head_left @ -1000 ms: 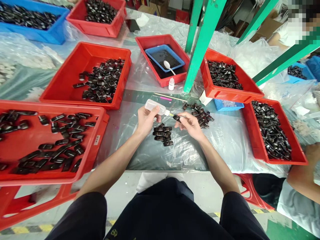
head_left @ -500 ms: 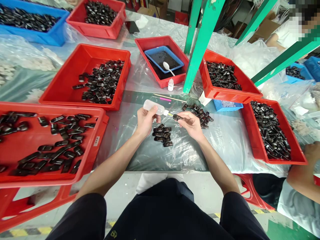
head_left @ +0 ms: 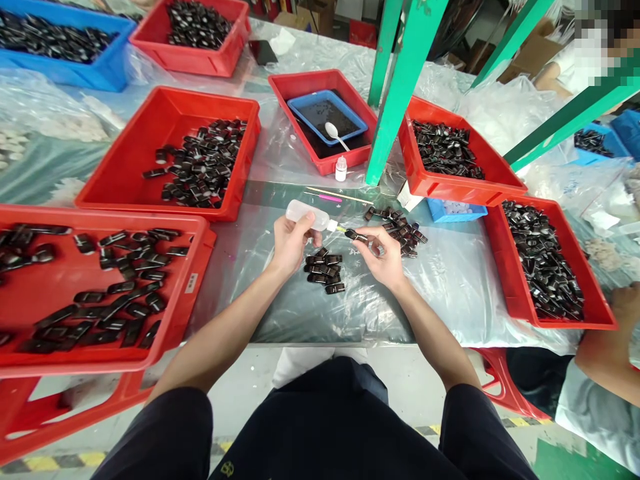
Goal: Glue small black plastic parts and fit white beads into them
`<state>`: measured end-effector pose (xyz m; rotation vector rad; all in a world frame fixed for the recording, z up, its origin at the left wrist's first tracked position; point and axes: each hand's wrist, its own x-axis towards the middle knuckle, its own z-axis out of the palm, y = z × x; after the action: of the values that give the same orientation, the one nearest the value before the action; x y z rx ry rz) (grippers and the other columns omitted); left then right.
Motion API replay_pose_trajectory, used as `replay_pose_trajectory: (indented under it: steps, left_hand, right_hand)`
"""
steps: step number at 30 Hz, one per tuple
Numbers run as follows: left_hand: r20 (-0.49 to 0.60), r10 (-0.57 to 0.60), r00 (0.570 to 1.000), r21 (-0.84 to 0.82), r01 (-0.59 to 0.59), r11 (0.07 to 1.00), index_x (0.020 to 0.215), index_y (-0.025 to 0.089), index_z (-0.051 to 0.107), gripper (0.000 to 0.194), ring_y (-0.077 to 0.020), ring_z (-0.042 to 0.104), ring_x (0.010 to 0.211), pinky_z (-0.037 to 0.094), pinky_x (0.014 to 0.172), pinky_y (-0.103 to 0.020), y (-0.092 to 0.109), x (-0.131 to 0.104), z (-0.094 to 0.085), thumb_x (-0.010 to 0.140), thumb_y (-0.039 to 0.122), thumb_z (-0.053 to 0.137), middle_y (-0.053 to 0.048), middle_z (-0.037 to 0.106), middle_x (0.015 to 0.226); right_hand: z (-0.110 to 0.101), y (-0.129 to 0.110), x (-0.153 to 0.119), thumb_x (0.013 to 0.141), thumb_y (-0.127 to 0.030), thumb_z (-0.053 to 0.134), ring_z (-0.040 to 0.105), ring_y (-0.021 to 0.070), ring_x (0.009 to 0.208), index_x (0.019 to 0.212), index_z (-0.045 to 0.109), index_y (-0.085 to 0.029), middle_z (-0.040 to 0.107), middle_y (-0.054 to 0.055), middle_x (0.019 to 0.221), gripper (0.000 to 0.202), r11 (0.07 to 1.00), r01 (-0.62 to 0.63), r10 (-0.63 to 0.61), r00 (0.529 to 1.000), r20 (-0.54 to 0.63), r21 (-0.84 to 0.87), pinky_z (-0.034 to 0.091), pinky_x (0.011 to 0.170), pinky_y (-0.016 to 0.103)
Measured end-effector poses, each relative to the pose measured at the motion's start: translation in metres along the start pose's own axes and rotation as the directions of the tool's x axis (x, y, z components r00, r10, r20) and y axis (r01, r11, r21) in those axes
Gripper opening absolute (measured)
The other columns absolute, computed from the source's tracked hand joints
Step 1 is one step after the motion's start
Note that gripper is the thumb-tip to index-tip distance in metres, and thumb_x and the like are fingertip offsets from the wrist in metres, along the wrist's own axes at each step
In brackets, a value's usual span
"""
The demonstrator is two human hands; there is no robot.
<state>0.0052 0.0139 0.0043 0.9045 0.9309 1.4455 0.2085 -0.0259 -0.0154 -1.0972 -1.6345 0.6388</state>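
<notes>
My left hand (head_left: 293, 241) is closed around a translucent squeeze bottle (head_left: 306, 215) that lies nearly level, its thin yellowish tip pointing right. A small glossy black part (head_left: 356, 235) is pinched between the fingers of my right hand (head_left: 383, 252), its left end at the bottle's tip. Whether tip and part touch I cannot tell. On the plastic-covered table between my forearms lies a small group of similar black parts (head_left: 324, 270). Behind my right hand is a looser heap of black parts (head_left: 407, 233).
A pink-handled tool (head_left: 330, 198), a thin stick and a small white bottle (head_left: 341, 169) lie ahead. Red bins of black parts (head_left: 167, 200) stand on both sides. A green post (head_left: 395, 100) rises beyond the hands. Another person's arm (head_left: 620, 347) is at the right.
The fingers of my right hand have shifted slightly on the black part, which is turned a little. My left hand and the bottle stay almost in place.
</notes>
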Motion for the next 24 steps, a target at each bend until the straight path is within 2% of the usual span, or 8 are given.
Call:
replay_pose_trajectory:
  steps: [6,12,17,24]
  left_hand:
    - [-0.020,0.008,1.000,0.025,-0.007,1.000,0.068,0.015,0.072,0.050,-0.0079,0.051,0.038,0.037,0.037,-0.022,0.0002,0.0008,-0.0019,0.064,0.060,0.094,-0.001,0.065,0.056]
    - [0.004,-0.005,1.000,0.010,0.005,1.000,0.070,0.015,0.073,0.051,-0.0087,0.053,0.040,0.040,0.038,-0.023,0.0010,0.0012,-0.0029,0.063,0.061,0.094,-0.003,0.069,0.060]
    - [-0.001,0.013,1.000,0.037,-0.012,0.999,0.069,0.016,0.073,0.045,-0.0087,0.051,0.039,0.038,0.038,-0.022,-0.0003,0.0013,-0.0051,0.067,0.057,0.091,-0.001,0.065,0.055]
    - [-0.026,0.013,1.000,0.029,-0.013,0.999,0.070,0.016,0.071,0.045,-0.0088,0.051,0.039,0.038,0.038,-0.022,0.0004,0.0009,-0.0038,0.068,0.057,0.090,-0.001,0.064,0.056]
  right_hand:
    - [0.0003,0.0001,0.0001,0.100,-0.044,0.073,0.059,0.0138,0.065,0.110,0.075,-0.024,0.073,0.002,0.085,0.023,1.000,-0.011,0.011,1.000,0.015,-0.017,0.045,0.056,0.029]
    - [0.0001,0.0016,0.0003,0.098,-0.046,0.074,0.057,0.0135,0.064,0.110,0.076,-0.024,0.072,0.001,0.083,0.025,0.999,-0.032,0.032,0.999,0.012,-0.002,0.044,0.056,0.029]
    - [-0.0008,0.0005,0.0005,0.097,-0.047,0.075,0.055,0.0145,0.063,0.109,0.077,-0.025,0.071,0.002,0.084,0.025,0.997,-0.074,0.074,0.997,0.026,-0.003,0.046,0.057,0.030]
    - [-0.0012,0.0012,0.0001,0.097,-0.051,0.074,0.061,0.0166,0.068,0.109,0.076,-0.026,0.075,0.004,0.091,0.028,0.995,-0.097,0.096,0.995,0.030,0.016,0.046,0.058,0.032]
